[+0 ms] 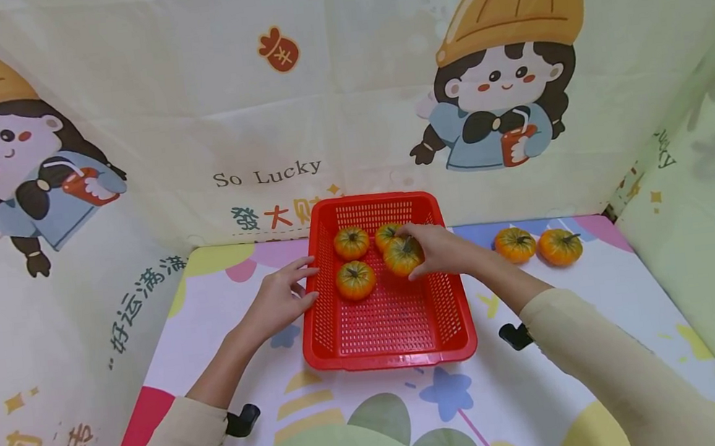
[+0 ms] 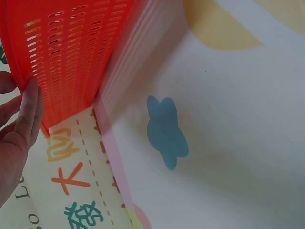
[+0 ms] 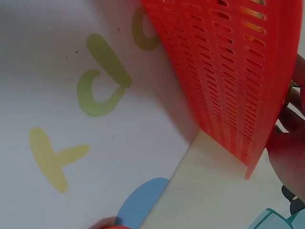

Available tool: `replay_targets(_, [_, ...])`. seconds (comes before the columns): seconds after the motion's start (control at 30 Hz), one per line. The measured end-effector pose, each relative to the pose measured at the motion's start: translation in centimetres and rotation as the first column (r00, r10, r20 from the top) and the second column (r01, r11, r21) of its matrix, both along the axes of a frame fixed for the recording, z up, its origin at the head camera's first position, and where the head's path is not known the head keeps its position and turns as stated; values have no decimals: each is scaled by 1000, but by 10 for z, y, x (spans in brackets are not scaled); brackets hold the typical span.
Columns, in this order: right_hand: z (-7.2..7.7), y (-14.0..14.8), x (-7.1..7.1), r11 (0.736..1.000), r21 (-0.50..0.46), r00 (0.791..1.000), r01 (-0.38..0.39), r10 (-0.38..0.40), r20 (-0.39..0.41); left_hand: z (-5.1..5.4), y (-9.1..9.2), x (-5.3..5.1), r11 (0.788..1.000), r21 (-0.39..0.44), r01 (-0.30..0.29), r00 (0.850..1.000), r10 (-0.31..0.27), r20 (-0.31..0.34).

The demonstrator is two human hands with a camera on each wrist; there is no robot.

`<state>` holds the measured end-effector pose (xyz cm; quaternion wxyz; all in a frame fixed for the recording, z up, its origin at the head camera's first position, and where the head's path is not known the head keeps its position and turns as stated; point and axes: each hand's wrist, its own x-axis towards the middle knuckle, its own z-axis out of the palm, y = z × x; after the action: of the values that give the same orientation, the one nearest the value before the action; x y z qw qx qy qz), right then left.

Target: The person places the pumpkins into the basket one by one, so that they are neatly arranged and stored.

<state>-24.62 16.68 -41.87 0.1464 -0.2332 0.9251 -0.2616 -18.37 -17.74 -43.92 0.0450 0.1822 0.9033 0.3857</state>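
Observation:
A red plastic basket [image 1: 391, 360] with slotted walls stands on the table. My right hand [image 1: 439, 248] reaches over its right side and grips a small orange-and-green pumpkin [image 1: 402, 256] inside the basket. Behind that one, partly hidden, is another pumpkin [image 1: 388, 234]. Two more sit to the left, a rear pumpkin [image 1: 351, 243] and a front pumpkin [image 1: 355, 280]. Fairly straight fingers of my left hand [image 1: 278, 298] touch the basket's left rim, and the left wrist view shows them against the outer wall [image 2: 71, 62]. In the right wrist view the wall hides most of the held pumpkin.
Two pumpkins lie on the table to the right of the basket, one nearer [image 1: 515, 245] and one farther right [image 1: 560, 247]. A patterned cloth [image 1: 370, 91] hangs close behind the basket, and more cloth borders both sides. The table cover [image 1: 328, 437] is printed with coloured shapes.

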Motion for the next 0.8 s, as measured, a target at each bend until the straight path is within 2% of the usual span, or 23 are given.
replay_targets(0.23, [-2,-8,-4,997,53,998,-57,55,35,0,0,0,1000,-1,-5,1000,5,10])
replay_targets(0.43, [-2,-18,-7,988,113,991,-102,92,96,0,-1,-1,1000,-7,-10,1000,10,-1])
replay_targets(0.6, [-4,-22,-8,980,165,986,-112,89,142,0,-1,-1,1000,-2,5,1000,-5,-2])
replay_targets(0.8, [-10,-25,-10,976,197,986,-95,65,151,0,-1,-2,1000,-10,0,1000,0,-4])
